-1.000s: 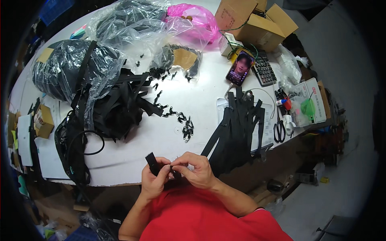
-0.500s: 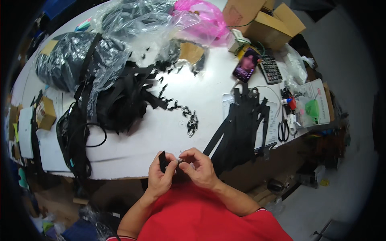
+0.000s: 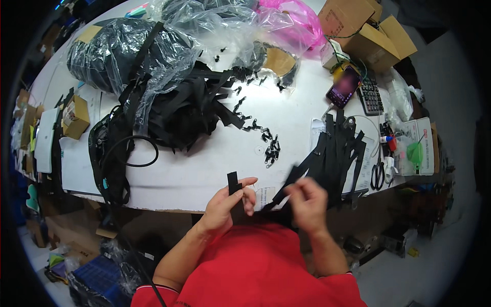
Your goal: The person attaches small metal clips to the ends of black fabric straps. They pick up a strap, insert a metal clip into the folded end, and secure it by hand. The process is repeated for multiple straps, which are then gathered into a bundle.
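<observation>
My left hand (image 3: 223, 209) is closed near the table's front edge, its thumb pinching a black zipper-tape strip (image 3: 232, 180) whose end stands up above the fingers. To its right, my right hand (image 3: 311, 205) is smeared by motion, its fingers bent together around a blurred black strip (image 3: 293, 174). Close beyond that hand, a fan of black strips (image 3: 327, 158) lies over the table's front right edge. Small black zipper sliders (image 3: 272, 153) with metal pulls are scattered in a trail across the table's middle.
A tangled heap of black strips (image 3: 189, 110) lies left, beside a plastic-wrapped black bundle (image 3: 123, 56). Back right are an open cardboard box (image 3: 381, 46), a lit phone (image 3: 343, 87) and a calculator (image 3: 370, 97). Black scissors (image 3: 377, 176) lie at the right edge.
My hands, together before, are now apart; the right has swung right toward the fan of strips. My left hand keeps its black strip. The whole view has shifted, the table now appearing farther right.
</observation>
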{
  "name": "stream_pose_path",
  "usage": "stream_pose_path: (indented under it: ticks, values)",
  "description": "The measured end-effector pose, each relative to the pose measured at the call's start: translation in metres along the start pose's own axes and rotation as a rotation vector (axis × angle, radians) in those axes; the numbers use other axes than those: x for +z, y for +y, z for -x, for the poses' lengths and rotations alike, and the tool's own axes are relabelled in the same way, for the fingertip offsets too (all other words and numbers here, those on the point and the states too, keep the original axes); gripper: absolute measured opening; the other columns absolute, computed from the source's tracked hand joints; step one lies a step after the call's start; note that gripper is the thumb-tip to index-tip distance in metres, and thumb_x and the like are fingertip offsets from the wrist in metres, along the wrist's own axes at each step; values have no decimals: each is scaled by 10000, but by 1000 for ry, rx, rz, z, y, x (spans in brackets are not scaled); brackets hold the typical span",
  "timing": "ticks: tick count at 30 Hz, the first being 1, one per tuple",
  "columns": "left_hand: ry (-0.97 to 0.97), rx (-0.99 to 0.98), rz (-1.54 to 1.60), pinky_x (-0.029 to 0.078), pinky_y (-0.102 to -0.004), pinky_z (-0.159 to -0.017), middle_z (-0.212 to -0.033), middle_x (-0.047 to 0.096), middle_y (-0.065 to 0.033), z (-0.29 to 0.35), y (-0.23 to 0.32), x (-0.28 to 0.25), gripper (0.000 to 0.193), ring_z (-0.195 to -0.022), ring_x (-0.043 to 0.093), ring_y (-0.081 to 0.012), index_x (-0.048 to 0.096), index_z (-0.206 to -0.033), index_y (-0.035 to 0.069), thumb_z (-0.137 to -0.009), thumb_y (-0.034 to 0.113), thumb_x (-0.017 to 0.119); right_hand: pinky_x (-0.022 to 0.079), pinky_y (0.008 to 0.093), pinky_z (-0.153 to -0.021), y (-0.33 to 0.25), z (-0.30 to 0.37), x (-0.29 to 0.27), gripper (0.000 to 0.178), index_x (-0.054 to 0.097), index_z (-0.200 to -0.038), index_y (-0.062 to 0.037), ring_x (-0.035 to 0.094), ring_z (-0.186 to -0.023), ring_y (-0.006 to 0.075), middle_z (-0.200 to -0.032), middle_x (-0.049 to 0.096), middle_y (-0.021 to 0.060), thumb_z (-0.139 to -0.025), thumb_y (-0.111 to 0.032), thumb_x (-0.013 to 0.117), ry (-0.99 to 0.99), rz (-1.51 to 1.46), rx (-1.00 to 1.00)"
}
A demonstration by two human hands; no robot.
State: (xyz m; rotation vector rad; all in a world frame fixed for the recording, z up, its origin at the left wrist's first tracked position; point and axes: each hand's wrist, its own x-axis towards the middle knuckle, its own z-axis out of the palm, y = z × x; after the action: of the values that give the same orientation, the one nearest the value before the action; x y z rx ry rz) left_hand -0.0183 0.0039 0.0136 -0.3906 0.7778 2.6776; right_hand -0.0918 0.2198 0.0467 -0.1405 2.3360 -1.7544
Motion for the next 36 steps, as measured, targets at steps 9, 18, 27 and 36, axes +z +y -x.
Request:
stream_pose_path:
  ticks: [9, 18, 27, 36]
  values:
    - [11, 85, -274, 419, -220, -551, -1000, 668, -124, -15, -3, 8, 328, -603, 522, -69, 561, -1245, -42, -1104, 209, 403, 479, 260, -655, -19, -25, -22, 153, 663, -932, 33, 590, -721, 96, -780, 657, 55, -899, -90, 748, -36, 142, -115]
    - [270, 245, -233, 325, -208, -482, -651, 483, 70, -23, 3, 28, 147, -534, 414, -22, 567, -894, 91, -974, 138, 681, 579, 271, -759, -5, 6, 32, 355, 531, -1224, 44, 699, -827, 145, -946, 702, 110, -922, -15, 709, -357, -337, 51]
    - [263, 387, -616, 386, -193, -546, -742, 626, 41, -12, -5, 21, 114, -620, 520, -20, 706, -1036, 27, -938, 85, 708, 569, 247, -729, -2, 12, 40, 283, 541, -1137, 30, 699, -825, 127, -910, 693, 94, -910, 14, 709, -290, -369, 91]
    - [418, 599, -631, 469, -224, -692, -901, 647, -19, -13, 1, 24, 103, -780, 579, -73, 671, -1041, 16, -940, -4, 663, 564, 242, -734, 6, 32, 46, 294, 525, -1183, -9, 688, -845, 129, -952, 672, 68, -934, 24, 677, -401, -449, 229]
